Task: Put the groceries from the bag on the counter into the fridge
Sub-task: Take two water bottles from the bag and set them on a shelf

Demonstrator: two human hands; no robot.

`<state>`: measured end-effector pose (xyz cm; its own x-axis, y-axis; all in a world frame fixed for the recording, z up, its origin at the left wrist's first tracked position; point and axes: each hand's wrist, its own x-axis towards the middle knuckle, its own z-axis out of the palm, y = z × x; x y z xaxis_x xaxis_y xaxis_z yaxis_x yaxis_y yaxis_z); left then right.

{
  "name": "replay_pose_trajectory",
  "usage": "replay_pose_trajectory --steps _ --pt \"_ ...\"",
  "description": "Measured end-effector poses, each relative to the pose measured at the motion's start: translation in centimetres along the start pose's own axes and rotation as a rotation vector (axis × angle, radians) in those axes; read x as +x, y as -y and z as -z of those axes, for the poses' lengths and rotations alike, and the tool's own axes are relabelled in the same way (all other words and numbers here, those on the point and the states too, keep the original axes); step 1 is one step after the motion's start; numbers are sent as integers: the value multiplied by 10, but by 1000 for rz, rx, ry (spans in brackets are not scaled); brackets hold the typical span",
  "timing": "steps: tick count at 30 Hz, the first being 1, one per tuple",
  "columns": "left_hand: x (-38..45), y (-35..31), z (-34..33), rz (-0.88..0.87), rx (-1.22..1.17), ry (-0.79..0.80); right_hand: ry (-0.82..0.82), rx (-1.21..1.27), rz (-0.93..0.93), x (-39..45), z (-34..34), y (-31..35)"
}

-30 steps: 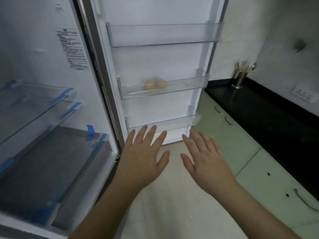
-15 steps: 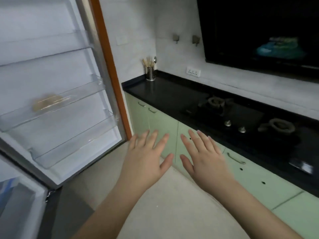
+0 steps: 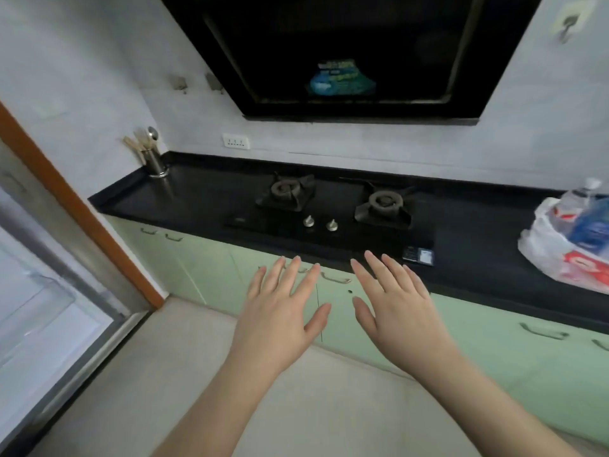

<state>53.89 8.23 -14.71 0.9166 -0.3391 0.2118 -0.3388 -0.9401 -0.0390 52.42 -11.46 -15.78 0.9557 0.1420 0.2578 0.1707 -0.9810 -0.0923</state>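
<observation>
left hand (image 3: pixel 280 311), right hand (image 3: pixel 400 308): grip wide, empty, ready to reach | bag (image 3: pixel 566 245): counter (image 3: pixel 204 199) right edge, unemptied

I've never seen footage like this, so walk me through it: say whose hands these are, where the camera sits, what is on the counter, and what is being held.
There is only one view, from a camera worn on a person's head, looking forward and down. The two bare hands are that person's own: the left hand and the right hand, both spread open and holding nothing. Ahead is a black counter with a two-burner gas hob and a metal utensil cup. At the far right sits the plastic grocery bag, with a bottle sticking out. The open fridge door shows at the left edge.
</observation>
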Motion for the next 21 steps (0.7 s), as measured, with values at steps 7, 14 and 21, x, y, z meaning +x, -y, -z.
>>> replay_pose_trajectory --steps 7,14,21 --pt "71 -37 -31 -188 -69 -11 0 -51 -186 2 -5 -59" --pt "142 -73 -51 -371 -163 -28 -53 -93 -392 14 -11 -98" --pt "191 -123 -67 -572 -198 -31 -89 -131 -614 4 -16 -142"
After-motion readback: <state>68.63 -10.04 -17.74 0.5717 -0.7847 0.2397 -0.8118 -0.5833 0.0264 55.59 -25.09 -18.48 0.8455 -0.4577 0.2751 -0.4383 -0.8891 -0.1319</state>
